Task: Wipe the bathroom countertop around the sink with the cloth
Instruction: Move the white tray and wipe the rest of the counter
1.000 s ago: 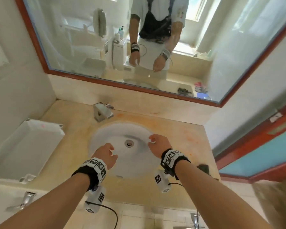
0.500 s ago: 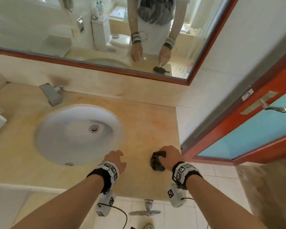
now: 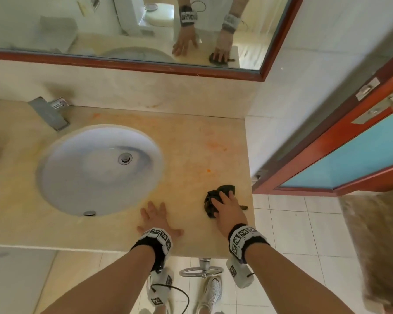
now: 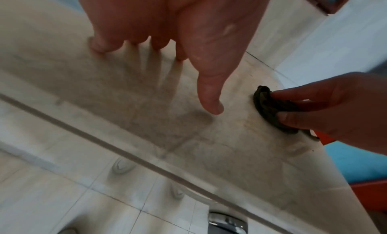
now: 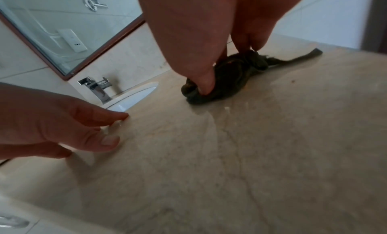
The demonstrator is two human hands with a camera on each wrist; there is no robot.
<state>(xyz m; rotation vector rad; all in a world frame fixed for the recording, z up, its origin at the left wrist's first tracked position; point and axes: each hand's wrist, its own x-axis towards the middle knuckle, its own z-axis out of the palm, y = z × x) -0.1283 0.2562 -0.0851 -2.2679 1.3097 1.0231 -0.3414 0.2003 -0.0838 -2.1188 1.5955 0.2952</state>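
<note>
Right hand (image 3: 228, 208) grips bunched dark cloth (image 3: 213, 200); left hand (image 3: 156, 219) splayed flat.
Cloth's tail trails rightward on my stained beige countertop (image 3: 191, 143) beside the sink (image 3: 95, 168).

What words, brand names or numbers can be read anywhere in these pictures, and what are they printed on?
No readable words, brands or numbers.
Wristbands: black-and-white square code patterns only, no letters.
Mirror: the reflected wristband shows marks, too blurred to read.
Wall socket plate in the mirror: small dark marks, too small to read.
Faucet: no marking visible.
</note>
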